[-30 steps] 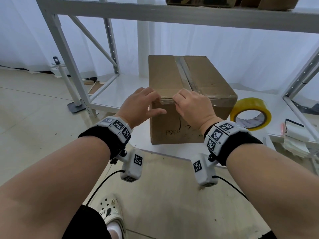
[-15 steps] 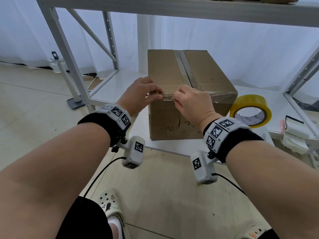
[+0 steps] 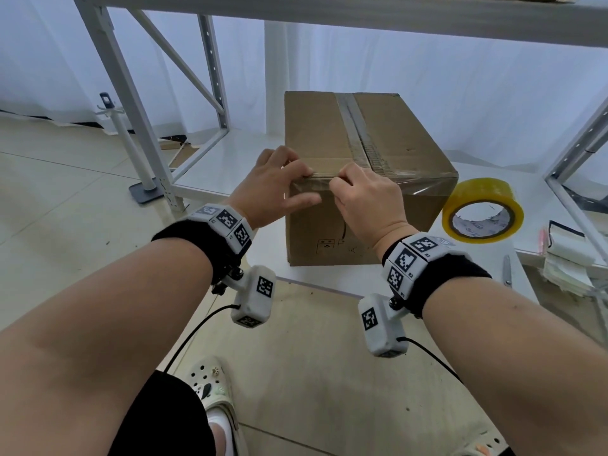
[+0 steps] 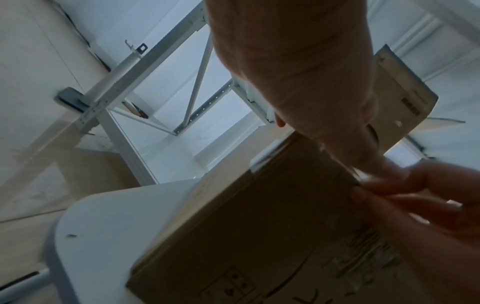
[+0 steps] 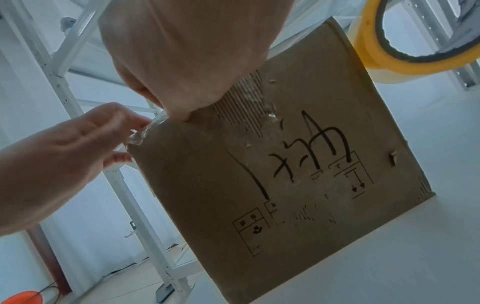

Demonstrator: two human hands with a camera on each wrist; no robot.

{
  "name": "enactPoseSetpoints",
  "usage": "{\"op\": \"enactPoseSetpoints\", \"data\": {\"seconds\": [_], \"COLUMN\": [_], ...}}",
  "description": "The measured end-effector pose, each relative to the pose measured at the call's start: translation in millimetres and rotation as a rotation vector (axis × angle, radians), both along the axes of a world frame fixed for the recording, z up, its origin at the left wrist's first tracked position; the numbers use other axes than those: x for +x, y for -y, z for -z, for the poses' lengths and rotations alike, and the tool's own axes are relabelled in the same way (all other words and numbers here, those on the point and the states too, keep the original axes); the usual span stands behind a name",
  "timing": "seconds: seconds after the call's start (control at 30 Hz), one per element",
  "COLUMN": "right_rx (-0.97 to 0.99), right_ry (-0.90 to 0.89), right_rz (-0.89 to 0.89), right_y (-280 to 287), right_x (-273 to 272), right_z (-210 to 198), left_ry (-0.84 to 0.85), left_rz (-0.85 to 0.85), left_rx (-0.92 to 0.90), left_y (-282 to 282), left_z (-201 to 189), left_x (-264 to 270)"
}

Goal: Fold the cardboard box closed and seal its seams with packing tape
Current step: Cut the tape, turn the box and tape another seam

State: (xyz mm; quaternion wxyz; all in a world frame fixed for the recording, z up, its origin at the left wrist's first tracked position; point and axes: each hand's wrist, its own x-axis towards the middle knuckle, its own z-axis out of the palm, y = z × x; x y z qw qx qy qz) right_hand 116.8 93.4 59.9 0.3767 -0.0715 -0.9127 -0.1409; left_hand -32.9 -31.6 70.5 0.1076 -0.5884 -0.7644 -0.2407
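Observation:
The closed cardboard box (image 3: pixel 388 143) stands on the low white shelf (image 3: pixel 230 166), with tape down its centre seam and a clear tape strip (image 3: pixel 320 183) along its near top edge. My left hand (image 3: pixel 306 176) is at the near left top corner and pinches the crumpled end of the tape strip (image 5: pixel 139 136). My right hand (image 3: pixel 342 182) sits just to its right, fingers curled, pinching the strip against the same edge. The wrist views show the box front (image 5: pixel 285 164) with black marker writing and its side (image 4: pixel 259 236).
A yellow tape roll (image 3: pixel 482 209) stands on edge right of the box. Scissors (image 3: pixel 507 269) and a stack of white paper (image 3: pixel 569 258) lie at the shelf's right end. A rack post (image 3: pixel 131 103) rises on the left, and an upper shelf beam (image 3: pixel 362 11) runs overhead.
My left hand went from lying spread over the corner to pinching the tape at the edge. The right hand stayed on the edge. The box has not moved.

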Motion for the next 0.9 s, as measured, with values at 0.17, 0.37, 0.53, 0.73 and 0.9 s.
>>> {"op": "enactPoseSetpoints", "data": {"seconds": [0.17, 0.37, 0.53, 0.73, 0.9], "right_rx": [-0.005, -0.262, -0.306, -0.326, -0.332], "right_ry": [-0.007, 0.041, 0.251, 0.280, 0.320], "right_rz": [0.049, 0.051, 0.164, 0.224, 0.237], "right_y": [4.9, 4.6, -9.5, -3.1, 0.3], "right_x": [1.3, -1.0, -8.3, -8.3, -5.0], "right_z": [8.4, -3.4, -19.3, -15.7, -20.1], "left_ry": [-0.013, -0.089, -0.142, -0.185, -0.024], "left_rz": [-0.053, -0.024, -0.038, -0.041, -0.016], "left_rx": [0.025, 0.052, 0.040, -0.028, 0.033], "left_y": [-16.1, -19.6, -19.7, -12.5, -12.6], "left_z": [-13.7, -3.4, -1.8, 3.4, -6.9], "left_x": [1.4, -0.2, 3.5, 6.2, 3.5]}}
